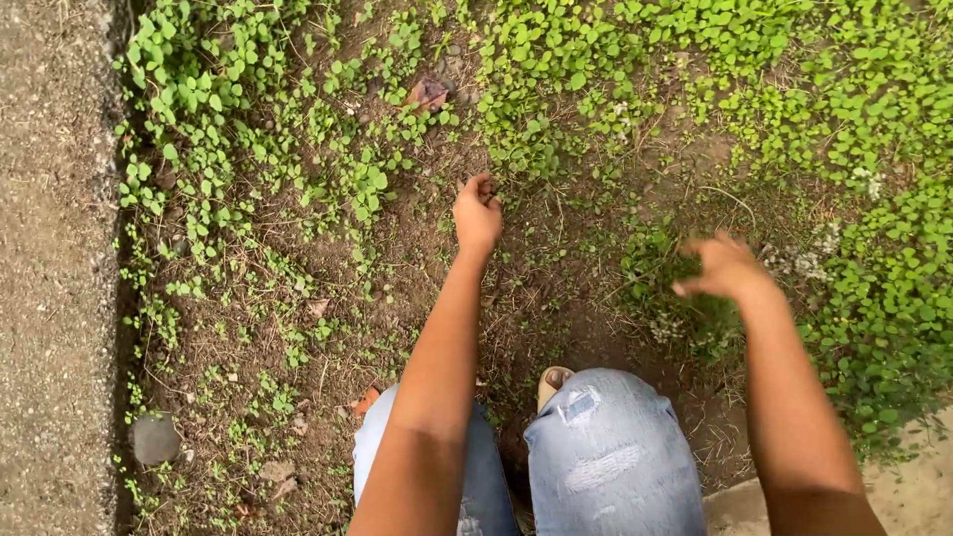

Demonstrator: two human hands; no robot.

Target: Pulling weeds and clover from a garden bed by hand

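While the person crouches over a weedy garden bed, 2 knees in torn blue jeans (608, 452) fill the near centre, with the toe of a tan shoe (552, 378) showing between them. A strip of pale paving (918, 486) sits at the near right corner; a grey concrete edge (50, 268) runs near to far down the left side. A round grey stone (155, 438) lies near left on the soil.

Beyond the knees, bare brown soil (298, 298) is strewn with dry stems and sparse seedlings. The left hand (477, 212) reaches to centre, its fingers clenched at the near edge of a clump of small-leaved green weeds (536, 129); they appear to pinch stems, though what exactly is gripped cannot be told. The right hand (726, 266) is blurred by motion over a darker weed tuft (660, 268) at right; its fingers look spread and released, holding nothing visible.

Assessment: weeding is in hand. For a clean pull, the grip should sit low at the base of the stems, close to the soil, and draw steadily so that roots come out instead of snapping. The free hand would do best parting the surrounding foliage.

Further off, dense green groundcover (844, 89) spreads across the far right, and a dead brown leaf (429, 93) lies far centre. White flower heads (809, 260) show at right.

Packages, labels, signs: 0 observed in view.
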